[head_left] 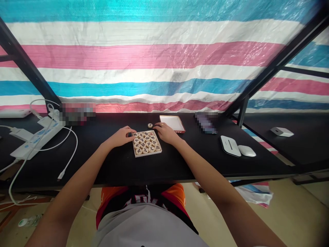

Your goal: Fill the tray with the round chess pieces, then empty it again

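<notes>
A shallow white box point(148, 154) holds rows of round xiangqi pieces point(145, 150), cream discs with dark characters and at least one red. My left hand point(121, 136) grips the box's far left corner, with thumb and index finger at its edge. At the far right corner is my right hand point(166, 133), palm down, fingers stretched toward the left and slightly apart. Whether its fingertips touch the box, I cannot tell. Just beyond the box, close to the right fingertips, one loose xiangqi piece point(150, 125) lies on the black table.
Behind my right hand lies an open box lid point(171, 122), white inside. A white case point(230, 145) and a mouse point(247, 151) sit at the right. A power strip point(38, 139) with white cables occupies the left. Striped sheeting point(154, 55) hangs behind the black table point(159, 169).
</notes>
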Tool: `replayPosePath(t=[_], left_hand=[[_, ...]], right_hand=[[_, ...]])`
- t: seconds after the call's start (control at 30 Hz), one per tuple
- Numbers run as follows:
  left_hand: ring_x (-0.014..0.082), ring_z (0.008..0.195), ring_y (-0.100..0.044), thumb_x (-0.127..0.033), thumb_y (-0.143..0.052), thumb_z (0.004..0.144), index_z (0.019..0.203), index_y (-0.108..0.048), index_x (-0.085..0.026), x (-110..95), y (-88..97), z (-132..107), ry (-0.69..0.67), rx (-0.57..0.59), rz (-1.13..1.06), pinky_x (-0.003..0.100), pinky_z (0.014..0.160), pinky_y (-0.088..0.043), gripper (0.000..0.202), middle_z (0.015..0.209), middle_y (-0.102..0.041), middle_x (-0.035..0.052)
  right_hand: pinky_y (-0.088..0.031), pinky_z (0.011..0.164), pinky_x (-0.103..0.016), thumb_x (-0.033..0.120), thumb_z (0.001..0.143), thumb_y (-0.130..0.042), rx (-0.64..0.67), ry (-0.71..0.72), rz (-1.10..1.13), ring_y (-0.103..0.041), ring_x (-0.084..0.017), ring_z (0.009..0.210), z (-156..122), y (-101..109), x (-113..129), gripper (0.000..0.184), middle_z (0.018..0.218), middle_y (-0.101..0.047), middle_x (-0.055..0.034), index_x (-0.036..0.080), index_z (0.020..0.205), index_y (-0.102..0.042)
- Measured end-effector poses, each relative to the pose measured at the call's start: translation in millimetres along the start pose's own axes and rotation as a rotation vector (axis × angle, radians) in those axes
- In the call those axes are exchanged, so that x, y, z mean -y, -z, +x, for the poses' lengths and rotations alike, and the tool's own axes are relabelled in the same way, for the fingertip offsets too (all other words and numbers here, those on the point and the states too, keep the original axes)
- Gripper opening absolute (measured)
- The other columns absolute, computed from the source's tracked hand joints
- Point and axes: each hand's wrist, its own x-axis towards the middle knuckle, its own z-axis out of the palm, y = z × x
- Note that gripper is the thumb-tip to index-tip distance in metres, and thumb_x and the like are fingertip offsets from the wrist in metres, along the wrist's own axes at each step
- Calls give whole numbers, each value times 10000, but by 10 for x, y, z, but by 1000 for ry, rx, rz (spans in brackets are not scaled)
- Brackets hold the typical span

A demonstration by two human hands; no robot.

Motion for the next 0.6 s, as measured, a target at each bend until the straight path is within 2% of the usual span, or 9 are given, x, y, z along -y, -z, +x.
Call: replayPosePath(t=[0.17,0.27,0.43,0.6], left_hand=[[165,757,-572,-536,-551,819,1038,-678,-195,-21,-18,5,-60,-56,-14,302,704,-475,425,978,-579,61],[164,762,-569,-518,-567,813,1011,-677,-192,-44,-25,16,-74,-146,-58,298,705,-474,398,937,-589,55],[149,728,-557,-481,-556,823,1044,-674,-183,73,-43,69,-11,-294,-67,283,696,-465,390,886,-594,39],[155,723,-565,-473,-547,824,1072,-655,-195,250,-67,108,96,-264,1,285,691,-450,388,892,-621,33]], right_hand=[[-466,973,-423,53,821,-457,5,-10,20,-546,-267,1103,3,35,12,360,1182,-585,-154,132,1106,-661],[-469,967,-417,66,831,-461,9,-15,28,-548,-263,1098,3,55,22,343,1175,-590,-148,136,1100,-664],[-470,963,-405,79,844,-462,19,-28,39,-554,-259,1087,5,66,28,324,1155,-600,-140,131,1086,-670],[-473,956,-402,89,850,-466,11,-24,62,-561,-248,1067,8,72,31,314,1141,-607,-131,139,1087,-665]])
